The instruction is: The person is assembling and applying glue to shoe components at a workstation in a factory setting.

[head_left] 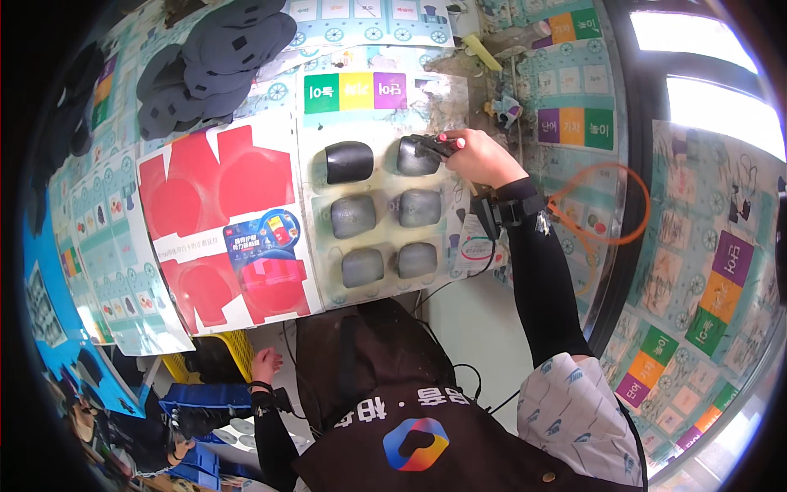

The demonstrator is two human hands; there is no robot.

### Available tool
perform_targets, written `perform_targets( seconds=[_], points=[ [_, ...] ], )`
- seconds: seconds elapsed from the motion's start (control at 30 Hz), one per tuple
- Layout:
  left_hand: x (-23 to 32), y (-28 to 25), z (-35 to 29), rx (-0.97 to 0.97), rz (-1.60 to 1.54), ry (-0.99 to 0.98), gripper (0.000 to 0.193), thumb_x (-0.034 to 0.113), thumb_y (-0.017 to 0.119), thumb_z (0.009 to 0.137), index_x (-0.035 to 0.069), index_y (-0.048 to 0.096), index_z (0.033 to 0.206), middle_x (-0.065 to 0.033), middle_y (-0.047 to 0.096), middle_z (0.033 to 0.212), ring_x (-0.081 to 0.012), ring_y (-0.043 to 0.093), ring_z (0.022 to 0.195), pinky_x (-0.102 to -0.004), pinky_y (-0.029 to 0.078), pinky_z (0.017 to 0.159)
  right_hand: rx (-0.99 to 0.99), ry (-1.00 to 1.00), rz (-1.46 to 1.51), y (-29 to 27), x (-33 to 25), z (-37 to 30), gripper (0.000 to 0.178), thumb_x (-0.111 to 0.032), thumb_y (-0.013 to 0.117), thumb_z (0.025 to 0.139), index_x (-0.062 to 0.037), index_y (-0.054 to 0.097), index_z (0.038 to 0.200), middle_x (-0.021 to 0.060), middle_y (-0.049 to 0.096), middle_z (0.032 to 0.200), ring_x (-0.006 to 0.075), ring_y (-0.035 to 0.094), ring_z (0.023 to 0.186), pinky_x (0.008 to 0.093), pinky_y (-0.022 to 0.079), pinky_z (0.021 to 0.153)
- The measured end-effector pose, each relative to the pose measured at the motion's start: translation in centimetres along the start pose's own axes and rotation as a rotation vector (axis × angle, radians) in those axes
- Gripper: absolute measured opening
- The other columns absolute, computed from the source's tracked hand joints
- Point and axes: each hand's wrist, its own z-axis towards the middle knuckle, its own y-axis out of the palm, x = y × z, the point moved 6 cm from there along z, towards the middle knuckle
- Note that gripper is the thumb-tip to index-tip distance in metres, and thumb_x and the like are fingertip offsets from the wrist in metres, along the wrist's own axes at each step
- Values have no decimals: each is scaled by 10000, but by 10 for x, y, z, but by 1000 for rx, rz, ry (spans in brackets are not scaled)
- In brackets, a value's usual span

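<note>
My right hand (484, 157) is closed around a black hand tool (434, 146) that looks like a spray gun. Its front end is over the far right one of several dark, curved pads (416, 166), which lie in two columns on the table. The far left pad (348, 162) is blacker and glossier; the nearer ones, such as this grey pad (353, 216), look dull with a whitish film. Down by my left side, away from the table top, my left hand (266, 364) holds nothing that I can see, its fingers loosely apart.
Left of the pads lie red cut-out sheets (188, 193) with a blue card (266, 246) on them. Dark grey flat pieces (217, 66) are heaped at the far left. An orange hose (631, 230) loops beside my right forearm. A yellow crate (238, 353) stands below the table edge.
</note>
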Motion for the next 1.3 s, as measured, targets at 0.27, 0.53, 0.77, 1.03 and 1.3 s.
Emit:
perform_targets(
  seconds=[0.27,0.53,0.77,1.03,1.3],
  points=[
    [7,-2,4,-36,10,-28,340,369,597,1024,77,653,1189,-84,743,955,-167,705,732,-276,509,602,-215,169,-13,-6,22,43,229,-193,703,768,26,653,813,177,639,661,329,647,647,396,510,662],
    [23,-3,5,-27,17,-32,341,365,608,1020,80,648,1204,-79,745,963,-154,702,753,-269,507,616,-214,287,-56,-23,32,46,167,-144,661,799,14,677,851,235,693,815,391,707,836,455,555,729],
    [24,2,5,-18,11,-30,328,351,610,1021,73,660,1188,-84,745,966,-153,701,752,-249,503,596,-198,246,-25,-13,75,24,244,-159,677,762,41,687,901,245,705,830,394,704,829,438,541,755],
    [10,13,5,-14,9,33,319,324,607,1025,60,658,1197,-89,747,957,-153,699,746,-255,514,600,75,118,66,-13,65,-17,444,-110,629,756,-27,695,1187,287,679,914,440,655,885,422,525,838],
    [-23,27,-9,10,-56,33,337,346,614,1019,64,660,1200,-88,752,960,-154,702,748,-266,517,611,98,3,-41,-5,31,-38,451,-116,709,766,25,674,1192,286,687,940,463,646,928,405,523,833]
  ],
)
